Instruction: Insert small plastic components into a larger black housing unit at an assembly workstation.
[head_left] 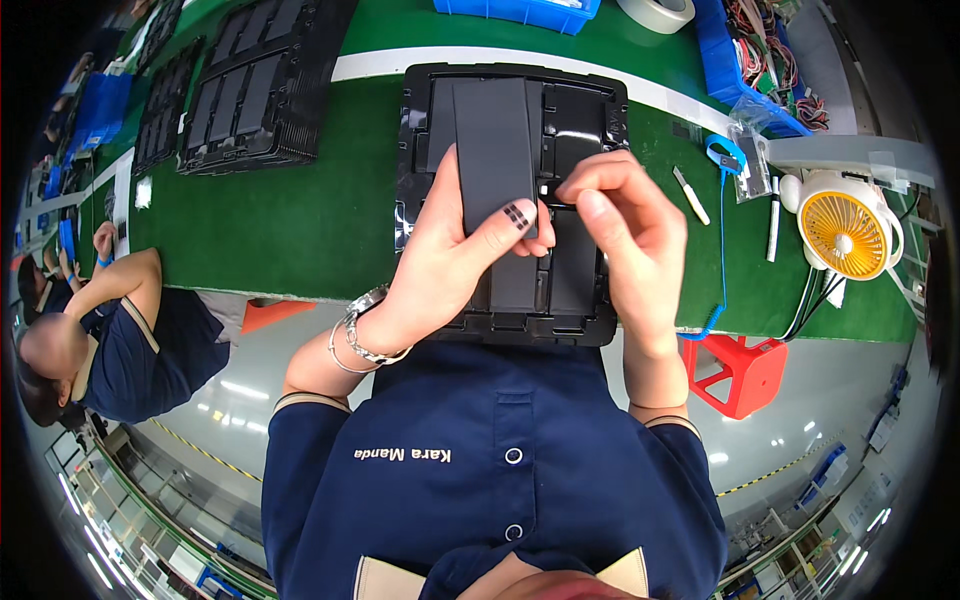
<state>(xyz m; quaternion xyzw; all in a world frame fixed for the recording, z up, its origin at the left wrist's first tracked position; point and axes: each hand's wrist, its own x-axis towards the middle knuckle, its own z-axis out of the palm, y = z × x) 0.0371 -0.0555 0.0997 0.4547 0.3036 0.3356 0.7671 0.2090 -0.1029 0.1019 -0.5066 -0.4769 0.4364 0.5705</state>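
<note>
My left hand (455,245) is wrapped round a flat dark grey rectangular block (492,140), thumb across its near end. Its exact kind cannot be made out. Beneath it lies a black moulded plastic tray (615,110) on the green table, with similar dark blocks (515,285) in its compartments. To the right of the held block, my right hand (635,225) hovers over the tray with curled fingers, thumb close to the fingertips. Whether something small is pinched there is hidden. A tiny white spot shows between this hand and the block.
Stacked black trays (250,100) stand at the left. On the right are a cutter knife (691,196), a marker (774,220), a blue coiled cord (722,250), a yellow-and-white fan (843,235) and a blue bin (725,60) of wires. A co-worker (150,340) sits left; a red stool (745,375) stands below.
</note>
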